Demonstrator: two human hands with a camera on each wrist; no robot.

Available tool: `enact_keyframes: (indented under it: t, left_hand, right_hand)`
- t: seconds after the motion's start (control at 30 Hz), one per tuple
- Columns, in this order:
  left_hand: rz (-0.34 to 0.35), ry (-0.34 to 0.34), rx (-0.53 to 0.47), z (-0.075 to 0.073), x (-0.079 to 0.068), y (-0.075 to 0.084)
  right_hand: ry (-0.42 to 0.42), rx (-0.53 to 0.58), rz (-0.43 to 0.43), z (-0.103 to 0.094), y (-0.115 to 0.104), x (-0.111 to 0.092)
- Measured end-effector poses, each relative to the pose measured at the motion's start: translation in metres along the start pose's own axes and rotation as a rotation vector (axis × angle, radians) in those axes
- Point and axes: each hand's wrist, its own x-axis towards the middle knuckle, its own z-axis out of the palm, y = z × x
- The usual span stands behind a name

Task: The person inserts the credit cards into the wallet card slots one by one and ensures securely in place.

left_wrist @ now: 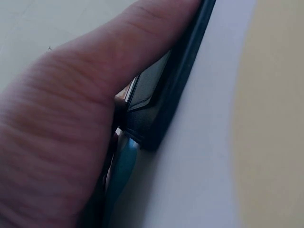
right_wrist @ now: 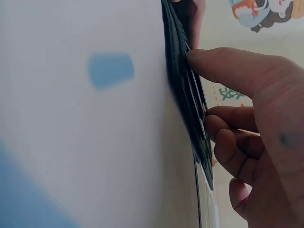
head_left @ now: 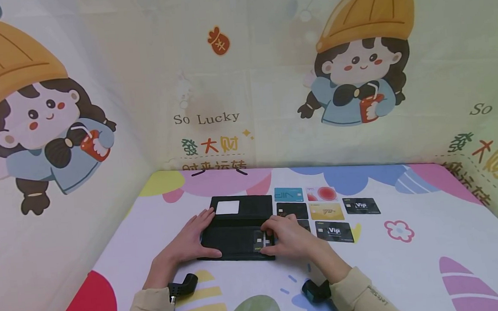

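A black card wallet (head_left: 236, 223) lies unfolded on the table, with a white rectangle (head_left: 227, 207) in its upper half. My left hand (head_left: 190, 237) rests spread over the wallet's left side, fingers toward the fold and thumb along the lower half. In the left wrist view the thumb (left_wrist: 142, 28) lies against the wallet's edge. At the lower right of the wallet, my right hand (head_left: 290, 236) pinches a dark card (head_left: 258, 240) between thumb and fingers, close over the card slots. Seen from the right wrist, the fingertips (right_wrist: 197, 59) are right at the layered slots.
Right of the wallet lie a teal card (head_left: 289, 195), a pink-and-white card (head_left: 321, 194), a gold card (head_left: 326, 211) and several black cards (head_left: 334, 231), one partly behind my right hand. A patterned cloth covers the table (head_left: 414, 269); printed curtains (head_left: 271, 92) stand behind it.
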Motion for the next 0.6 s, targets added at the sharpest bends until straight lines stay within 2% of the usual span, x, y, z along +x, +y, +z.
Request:
enact_keyframes:
  t: [0.6]
  left_hand:
    - [0.007,-0.001,0.007,-0.0014,0.0008,-0.0014]
  right_hand:
    - [-0.004,-0.030,0.001,0.0026,-0.0034,0.0039]
